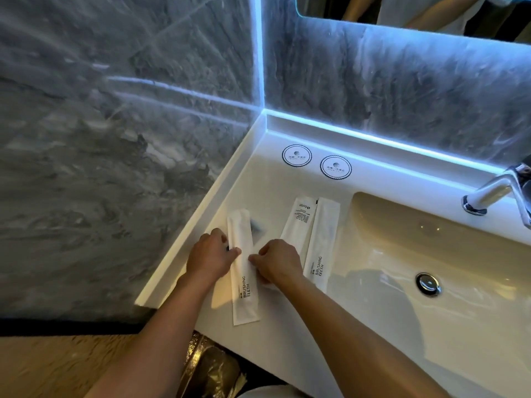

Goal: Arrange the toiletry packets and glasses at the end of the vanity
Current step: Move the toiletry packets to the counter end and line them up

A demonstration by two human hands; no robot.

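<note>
Left hand [211,255] and right hand [277,264] pinch the toothbrush packet's [243,265] long edges, flat on the vanity [287,326] near the side wall. Light, thin, slippery wrapper; likely best gripped mid-length. 2 more packets [311,239] lie beside the sink [459,254], 2 coasters [316,160] behind.

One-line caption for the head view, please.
Both hands, left hand and right hand, straighten a toothbrush packet on the white vanity.

A hotel-style bathroom: white vanity [287,334] with sink [431,239], chrome tap [488,193], backlit mirror [402,10], marble walls [115,139].
</note>
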